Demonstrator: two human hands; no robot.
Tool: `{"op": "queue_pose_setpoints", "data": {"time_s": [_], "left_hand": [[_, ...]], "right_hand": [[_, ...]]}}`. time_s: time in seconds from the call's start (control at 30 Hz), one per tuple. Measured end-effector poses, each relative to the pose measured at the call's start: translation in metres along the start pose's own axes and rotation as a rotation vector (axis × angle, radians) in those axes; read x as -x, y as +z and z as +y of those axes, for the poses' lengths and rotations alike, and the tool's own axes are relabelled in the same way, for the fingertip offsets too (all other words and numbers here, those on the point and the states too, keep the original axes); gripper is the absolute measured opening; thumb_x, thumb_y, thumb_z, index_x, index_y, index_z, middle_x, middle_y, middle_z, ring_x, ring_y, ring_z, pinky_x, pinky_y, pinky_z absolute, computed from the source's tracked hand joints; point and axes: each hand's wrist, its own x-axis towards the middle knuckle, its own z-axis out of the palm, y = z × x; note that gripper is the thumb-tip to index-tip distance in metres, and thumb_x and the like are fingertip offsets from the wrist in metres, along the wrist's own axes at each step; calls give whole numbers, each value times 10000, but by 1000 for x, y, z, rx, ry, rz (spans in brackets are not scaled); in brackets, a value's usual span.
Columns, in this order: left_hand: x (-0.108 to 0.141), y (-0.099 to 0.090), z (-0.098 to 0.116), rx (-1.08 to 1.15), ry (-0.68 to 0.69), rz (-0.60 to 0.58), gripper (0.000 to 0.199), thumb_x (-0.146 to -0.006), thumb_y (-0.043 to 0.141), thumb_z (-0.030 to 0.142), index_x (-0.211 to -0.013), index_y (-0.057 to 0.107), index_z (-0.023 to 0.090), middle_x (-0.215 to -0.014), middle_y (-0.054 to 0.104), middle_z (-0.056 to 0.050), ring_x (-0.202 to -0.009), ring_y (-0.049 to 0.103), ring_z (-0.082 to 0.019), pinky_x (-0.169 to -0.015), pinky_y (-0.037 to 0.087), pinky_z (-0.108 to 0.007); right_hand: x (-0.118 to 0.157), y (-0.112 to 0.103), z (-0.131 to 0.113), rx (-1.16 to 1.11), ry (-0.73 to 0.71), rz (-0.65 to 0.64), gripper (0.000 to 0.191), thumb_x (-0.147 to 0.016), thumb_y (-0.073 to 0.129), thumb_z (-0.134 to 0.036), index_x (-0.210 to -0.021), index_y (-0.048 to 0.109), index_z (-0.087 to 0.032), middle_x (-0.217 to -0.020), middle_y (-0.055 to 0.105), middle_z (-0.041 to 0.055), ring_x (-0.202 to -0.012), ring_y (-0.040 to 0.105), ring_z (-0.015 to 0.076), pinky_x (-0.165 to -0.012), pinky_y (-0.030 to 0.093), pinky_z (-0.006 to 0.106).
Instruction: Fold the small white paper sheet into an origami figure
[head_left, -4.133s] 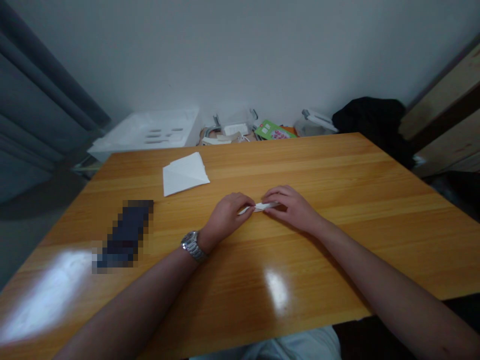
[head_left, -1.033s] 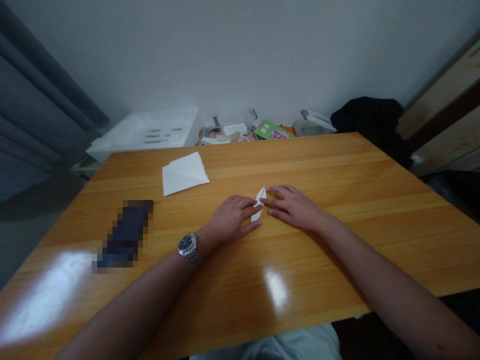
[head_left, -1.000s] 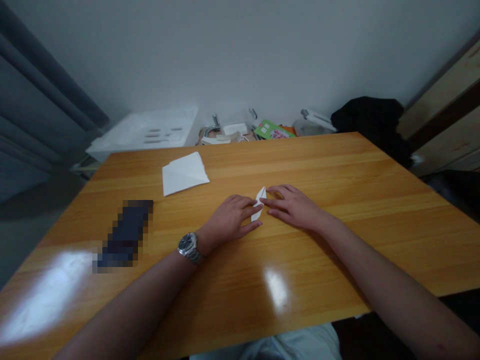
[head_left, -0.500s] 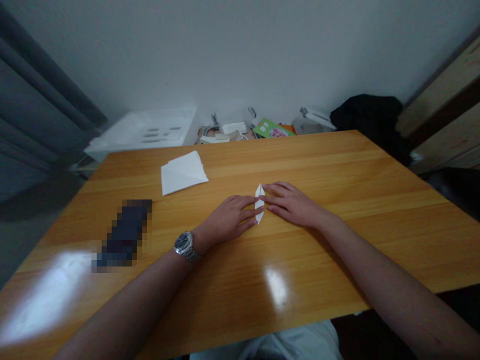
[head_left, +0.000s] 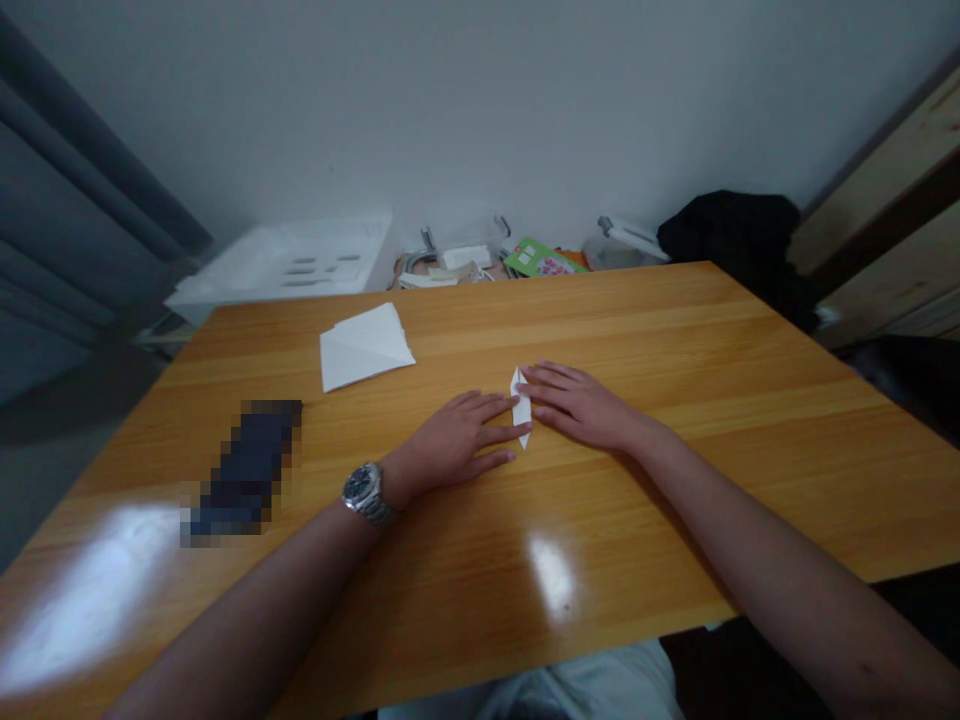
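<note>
A small folded white paper, narrow with pointed ends, lies on the wooden table. From its left side, my left hand touches it with spread fingertips; one finger lies across its lower part. A metal watch is on that wrist. My right hand rests at the paper's right edge, fingers apart, with fingertips on its upper part. Neither hand is closed around the paper.
White sheets lie at the table's back left. A pixelated dark object is on the left. Behind the table are a white tray, a green booklet and black cloth.
The lower end of the folded paper has swung slightly right. My left hand's fingers have spread a little, and its lowest finger is now off the paper's tip.
</note>
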Motion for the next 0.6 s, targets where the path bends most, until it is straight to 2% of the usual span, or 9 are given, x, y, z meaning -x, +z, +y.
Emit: {"op": "queue_pose_setpoints", "data": {"time_s": [0.27, 0.6], "left_hand": [[-2, 2, 5, -5, 32, 35, 460, -1006, 521, 465, -1449, 540, 339, -1544, 473, -105, -1406, 447, -287, -1178, 339, -516], [-5, 1, 6, 15, 47, 66, 450, -995, 544, 461, -1426, 564, 337, -1509, 502, -117, -1343, 494, -291, -1147, 374, -525]], "right_hand": [[0, 11, 6, 32, 35, -35, 496, -1050, 443, -430, -1532, 425, -318, -1659, 257, 41, -1549, 210, 266, -1232, 285, 540], [-2, 15, 4, 45, 129, -15, 506, -1059, 386, -471, -1546, 402, -334, -1670, 235, 18, -1552, 196, 267, -1246, 276, 529]]}}
